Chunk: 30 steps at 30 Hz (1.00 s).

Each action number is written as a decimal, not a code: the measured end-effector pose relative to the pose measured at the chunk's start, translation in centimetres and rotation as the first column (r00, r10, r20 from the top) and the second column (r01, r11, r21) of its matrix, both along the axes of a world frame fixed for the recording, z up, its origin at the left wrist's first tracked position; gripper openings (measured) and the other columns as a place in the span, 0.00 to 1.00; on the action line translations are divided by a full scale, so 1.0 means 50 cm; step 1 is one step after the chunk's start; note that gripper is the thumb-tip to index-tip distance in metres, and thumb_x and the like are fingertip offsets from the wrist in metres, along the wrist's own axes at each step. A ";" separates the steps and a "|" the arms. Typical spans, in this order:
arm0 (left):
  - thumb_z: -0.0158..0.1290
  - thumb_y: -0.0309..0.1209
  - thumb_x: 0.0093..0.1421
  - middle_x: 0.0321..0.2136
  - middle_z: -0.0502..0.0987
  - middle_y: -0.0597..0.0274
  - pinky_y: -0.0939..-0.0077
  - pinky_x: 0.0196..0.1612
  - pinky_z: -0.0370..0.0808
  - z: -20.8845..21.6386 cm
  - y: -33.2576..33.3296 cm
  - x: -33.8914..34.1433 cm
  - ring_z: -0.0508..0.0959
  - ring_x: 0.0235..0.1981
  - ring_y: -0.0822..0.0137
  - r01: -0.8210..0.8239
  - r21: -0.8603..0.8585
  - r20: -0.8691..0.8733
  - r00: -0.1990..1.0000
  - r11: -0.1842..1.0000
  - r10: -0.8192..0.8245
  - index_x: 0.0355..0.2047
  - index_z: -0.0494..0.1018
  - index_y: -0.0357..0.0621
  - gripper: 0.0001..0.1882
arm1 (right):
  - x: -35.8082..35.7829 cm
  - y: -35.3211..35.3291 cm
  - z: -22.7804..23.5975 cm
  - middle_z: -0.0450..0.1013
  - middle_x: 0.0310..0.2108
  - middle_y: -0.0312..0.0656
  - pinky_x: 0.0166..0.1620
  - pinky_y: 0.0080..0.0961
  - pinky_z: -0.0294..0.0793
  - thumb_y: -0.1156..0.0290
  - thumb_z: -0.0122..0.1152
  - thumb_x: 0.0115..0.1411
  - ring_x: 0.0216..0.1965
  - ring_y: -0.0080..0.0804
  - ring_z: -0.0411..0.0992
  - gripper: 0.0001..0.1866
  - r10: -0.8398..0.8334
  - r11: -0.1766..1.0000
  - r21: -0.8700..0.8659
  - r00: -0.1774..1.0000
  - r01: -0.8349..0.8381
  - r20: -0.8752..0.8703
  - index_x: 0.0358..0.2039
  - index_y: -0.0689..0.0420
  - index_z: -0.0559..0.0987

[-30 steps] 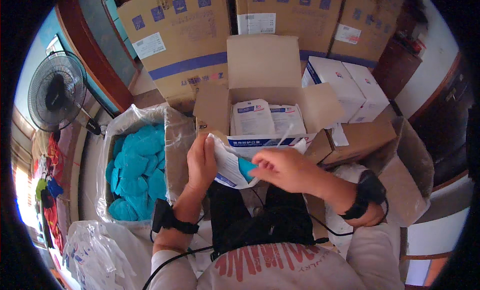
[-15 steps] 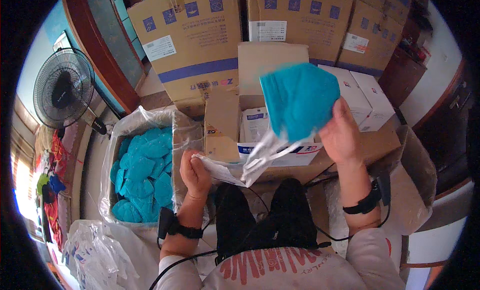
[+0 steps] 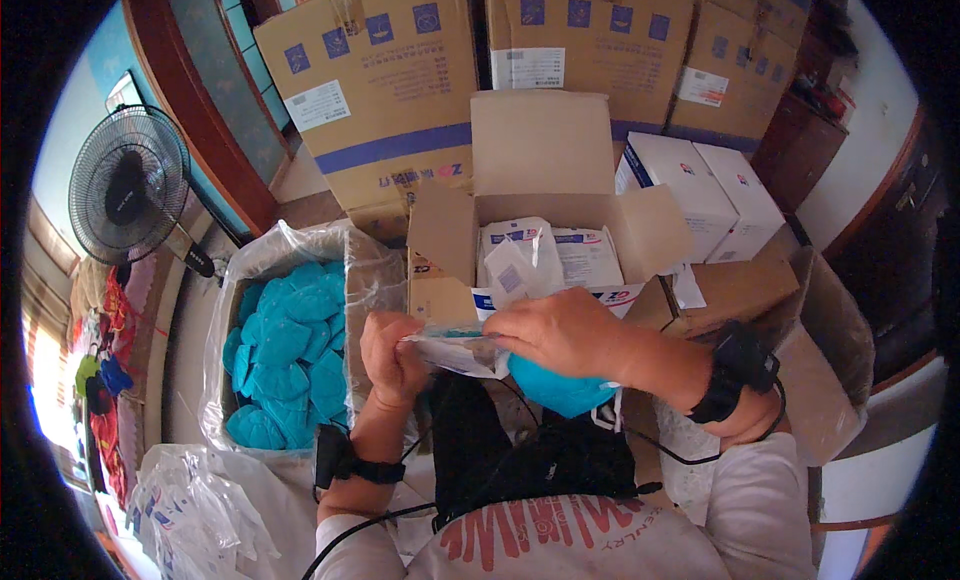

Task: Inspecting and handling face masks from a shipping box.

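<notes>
Over my lap, my left hand (image 3: pixel 390 360) grips the end of a small white and clear plastic pouch (image 3: pixel 455 354), which lies level. At the pouch's other end is my right hand (image 3: pixel 565 332), palm down and fingers closed, with a teal folding face mask (image 3: pixel 560 385) under it. A bit of teal shows along the pouch's upper edge. White ear loops hang from the mask near my right wrist. The right thumb is hidden. Just beyond my hands stands an open white carton (image 3: pixel 625 298) with packed pouches (image 3: pixel 587 257) inside.
To the left, a plastic-lined box (image 3: pixel 232 325) holds a heap of loose teal masks (image 3: pixel 285 350). Large brown cartons (image 3: pixel 380 100) and closed white boxes (image 3: pixel 690 190) stand behind. A fan (image 3: pixel 130 190) is at far left, crumpled plastic bags (image 3: pixel 195 510) lower left. Black cables run from both wrists.
My right hand has come down and left with the mask, from in front of the open carton to the pouch. The left hand still holds the pouch in about the same place.
</notes>
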<state>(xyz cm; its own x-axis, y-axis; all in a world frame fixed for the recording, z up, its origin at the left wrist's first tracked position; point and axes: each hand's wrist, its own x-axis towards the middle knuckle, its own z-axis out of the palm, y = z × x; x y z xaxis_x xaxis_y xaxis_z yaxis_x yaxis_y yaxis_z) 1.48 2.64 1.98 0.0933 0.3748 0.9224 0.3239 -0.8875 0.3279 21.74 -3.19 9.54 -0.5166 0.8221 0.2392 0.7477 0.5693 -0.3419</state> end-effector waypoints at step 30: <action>0.39 0.23 0.53 0.19 0.66 0.51 0.68 0.24 0.64 -0.018 0.001 0.005 0.68 0.20 0.53 -0.146 -0.482 0.038 0.982 0.864 0.187 0.23 0.65 0.36 0.06 | 0.023 0.024 -0.028 0.68 0.22 0.44 0.30 0.28 0.66 0.65 0.45 0.55 0.26 0.30 0.68 0.10 -0.205 0.973 -0.203 0.796 0.105 -0.570 0.27 0.58 0.70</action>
<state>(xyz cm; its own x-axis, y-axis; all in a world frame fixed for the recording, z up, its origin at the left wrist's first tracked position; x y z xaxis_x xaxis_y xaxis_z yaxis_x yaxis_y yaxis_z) 1.73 2.70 1.10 -0.0765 0.7728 0.6300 0.4073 -0.5525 0.7272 22.87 -1.98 8.15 -0.1820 0.9305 0.3177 0.4512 0.3661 -0.8138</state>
